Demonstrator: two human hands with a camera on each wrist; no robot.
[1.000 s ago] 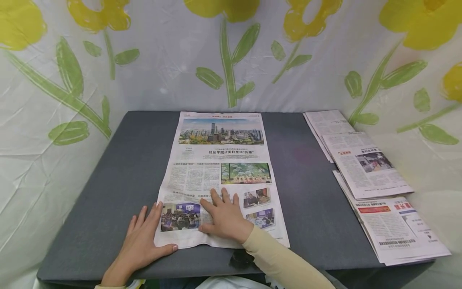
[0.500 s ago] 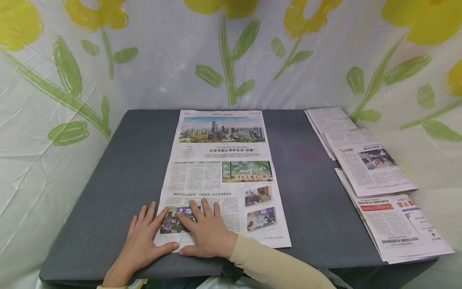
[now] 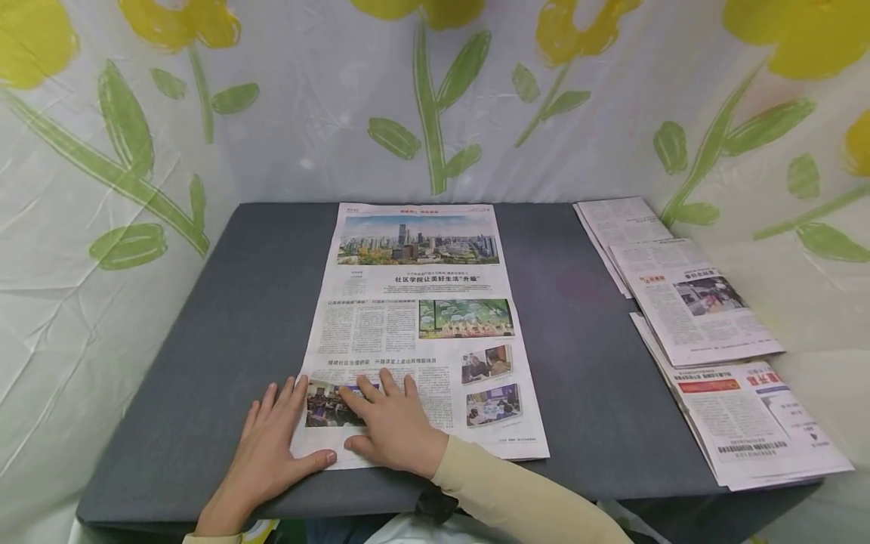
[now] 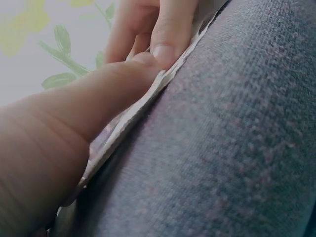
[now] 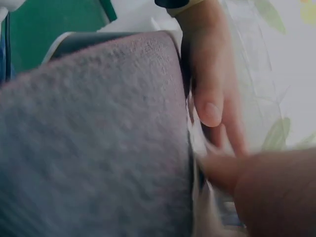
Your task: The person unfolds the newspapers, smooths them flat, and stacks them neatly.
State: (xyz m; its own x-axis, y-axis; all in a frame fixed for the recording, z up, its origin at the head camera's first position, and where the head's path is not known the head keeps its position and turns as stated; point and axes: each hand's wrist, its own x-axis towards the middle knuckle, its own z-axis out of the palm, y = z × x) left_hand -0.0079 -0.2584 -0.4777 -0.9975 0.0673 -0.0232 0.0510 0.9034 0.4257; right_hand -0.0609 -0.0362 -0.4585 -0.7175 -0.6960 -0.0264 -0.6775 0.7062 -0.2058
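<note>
A folded newspaper (image 3: 476, 287) lies flat and lengthwise on the dark grey table (image 3: 224, 325), its near edge close to the table's front. My left hand (image 3: 265, 449) rests with spread fingers at the paper's near left corner, thumb along the near edge. On the lower left photo lies my right hand (image 3: 397, 434), fingers extended and pressing the sheet, covering part of the picture. In the left wrist view the left thumb (image 4: 94, 103) lies on the paper's layered edge, close to the right hand's fingers (image 4: 170, 29). The right wrist view shows both hands along that edge.
Several folded newspapers (image 3: 700, 302) lie overlapping in a column along the table's right side. A white sheet with yellow flowers and green leaves (image 3: 306, 98) hangs behind and on both sides. The table's front edge (image 3: 353, 505) runs just before the person.
My right hand has slid left over the paper to the lower left photo, nearer my left hand. The wrinkle across the lower left has flattened. The left hand has stayed at the corner.
</note>
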